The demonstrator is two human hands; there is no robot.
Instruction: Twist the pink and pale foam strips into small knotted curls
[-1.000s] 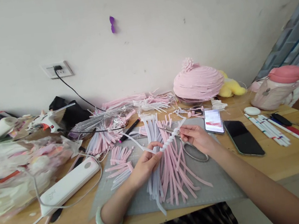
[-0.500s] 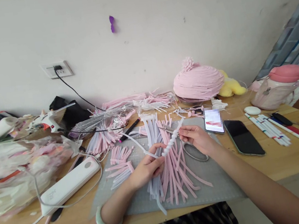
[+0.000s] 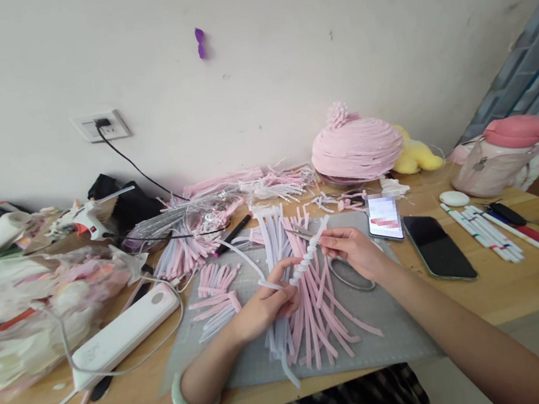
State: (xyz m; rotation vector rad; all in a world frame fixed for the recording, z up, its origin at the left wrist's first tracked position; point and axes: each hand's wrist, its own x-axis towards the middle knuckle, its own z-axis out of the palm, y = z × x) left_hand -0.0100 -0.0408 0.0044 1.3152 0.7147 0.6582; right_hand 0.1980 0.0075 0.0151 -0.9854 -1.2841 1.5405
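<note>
Between my hands runs a white fuzzy pipe cleaner (image 3: 306, 261), coiled into a slanting twist. My left hand (image 3: 266, 308) pinches its lower end, where a straight, pale tail reaches up and left. Near the upper end, my right hand (image 3: 350, 251) grips it between thumb and fingertips. Beneath them, pale lilac pipe cleaners (image 3: 281, 343) and pink pipe cleaners (image 3: 311, 329) lie fanned out on the grey cutting mat (image 3: 391, 338). Scissors (image 3: 353, 276) rest on the mat, partly covered by my right hand. Small pink and lilac bundles (image 3: 217, 298) lie left of my left hand.
At left are a white power strip (image 3: 125, 333) with cables, plastic bags (image 3: 42, 325) and a glue gun (image 3: 86, 219). Behind stands a pink wrapped dome (image 3: 356, 147). Two phones, including a dark phone (image 3: 439, 247), markers (image 3: 484, 230) and a bottle (image 3: 502, 158) are at right.
Both hands stay nearly in place on the coiled pipe cleaner. Its loose tail by my left hand has bent slightly and shifted left.
</note>
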